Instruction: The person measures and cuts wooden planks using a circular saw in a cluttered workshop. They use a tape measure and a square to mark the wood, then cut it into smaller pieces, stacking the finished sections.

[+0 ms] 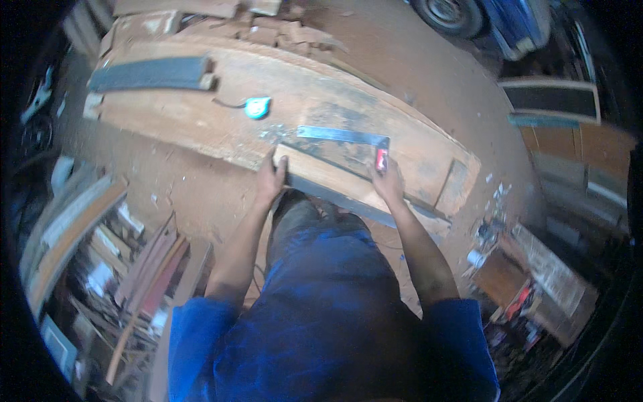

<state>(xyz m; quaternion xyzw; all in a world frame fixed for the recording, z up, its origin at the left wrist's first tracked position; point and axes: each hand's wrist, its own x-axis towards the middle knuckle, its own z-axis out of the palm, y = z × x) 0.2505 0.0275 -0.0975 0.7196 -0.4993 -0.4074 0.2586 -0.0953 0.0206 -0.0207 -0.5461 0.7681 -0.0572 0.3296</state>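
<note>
My left hand [273, 175] is closed around the left end of a long pale wooden board [325, 173] along the bench's near edge. My right hand [387, 179] holds the red handle of a steel try square [338, 134], whose blade points left just beyond the board. A teal tape measure [257, 107] lies up and left of the board on the worn wooden bench [167, 110], with a dark strap beside it.
A grey-painted timber piece [147, 74] lies at the bench's left. Wood scraps [281, 33] are beyond it. Offcuts [127, 261] are piled lower left. A blue vehicle [509, 27] stands upper right, framed panels [549, 100] at right, and debris with boards [549, 268] lower right.
</note>
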